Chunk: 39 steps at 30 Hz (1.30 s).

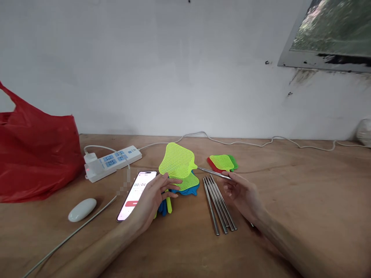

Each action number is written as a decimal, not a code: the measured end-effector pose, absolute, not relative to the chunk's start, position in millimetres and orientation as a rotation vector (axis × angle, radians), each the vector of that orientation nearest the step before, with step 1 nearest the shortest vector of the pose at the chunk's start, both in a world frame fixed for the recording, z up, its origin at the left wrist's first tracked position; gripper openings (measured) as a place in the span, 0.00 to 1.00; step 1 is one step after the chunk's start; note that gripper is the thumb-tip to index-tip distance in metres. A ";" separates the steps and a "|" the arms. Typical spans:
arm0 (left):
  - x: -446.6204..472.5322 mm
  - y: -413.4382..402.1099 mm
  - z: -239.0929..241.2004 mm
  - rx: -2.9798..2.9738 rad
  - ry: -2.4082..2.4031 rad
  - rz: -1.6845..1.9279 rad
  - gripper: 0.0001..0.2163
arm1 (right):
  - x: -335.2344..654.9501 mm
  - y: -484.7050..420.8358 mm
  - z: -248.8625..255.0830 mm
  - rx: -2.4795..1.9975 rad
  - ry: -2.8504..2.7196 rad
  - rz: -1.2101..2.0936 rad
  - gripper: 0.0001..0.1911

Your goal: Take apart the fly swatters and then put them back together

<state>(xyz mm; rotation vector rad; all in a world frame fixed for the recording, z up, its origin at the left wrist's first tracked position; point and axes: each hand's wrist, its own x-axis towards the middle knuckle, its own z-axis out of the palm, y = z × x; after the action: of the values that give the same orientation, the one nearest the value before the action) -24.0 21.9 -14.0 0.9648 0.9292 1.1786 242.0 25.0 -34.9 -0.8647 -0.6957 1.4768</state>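
My right hand (242, 193) is closed around a thin metal rod (213, 171). The rod's far end meets the neck of a yellow-green fly swatter head (177, 159), raised over the table. My left hand (158, 189) has its fingers spread just below that head; whether they touch it I cannot tell. Under the left fingers lie another yellow-green swatter head (189, 181) and a blue swatter head (191, 190). Blue handles (164, 208) and a yellow-green handle (169, 204) show beside the left hand. Several metal rods (218, 204) lie side by side near my right hand.
Yellow-green (222, 162), red (212, 165) and green swatter heads (233, 161) overlap farther back. At left are a phone (142, 189) running a timer, a power strip (131, 154), a white mouse-shaped object (82, 210) and a red plastic bag (40, 154). A cable (232, 143) runs along the wall.
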 end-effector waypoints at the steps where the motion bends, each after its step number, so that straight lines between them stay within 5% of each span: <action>1: -24.1 22.2 -14.4 0.955 0.929 1.192 0.16 | 239.6 23.2 -35.6 -0.871 -0.757 1.514 0.13; 11: -18.1 18.1 -17.3 0.965 0.966 1.268 0.14 | 217.9 4.9 -44.8 -0.950 -1.355 1.690 0.19; 23: -5.4 7.9 -24.8 0.894 0.962 1.365 0.16 | 210.2 -7.3 -50.7 -1.030 -1.883 0.987 0.17; 39: -1.8 -3.2 -26.6 0.897 0.971 1.368 0.16 | 202.6 -14.0 -55.5 -1.004 -1.850 0.572 0.11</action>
<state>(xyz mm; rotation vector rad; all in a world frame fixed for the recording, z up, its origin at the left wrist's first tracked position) -1.8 -3.2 -26.6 0.8971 0.9713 1.3680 202.6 -14.0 -55.5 -1.0043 -1.8499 0.5724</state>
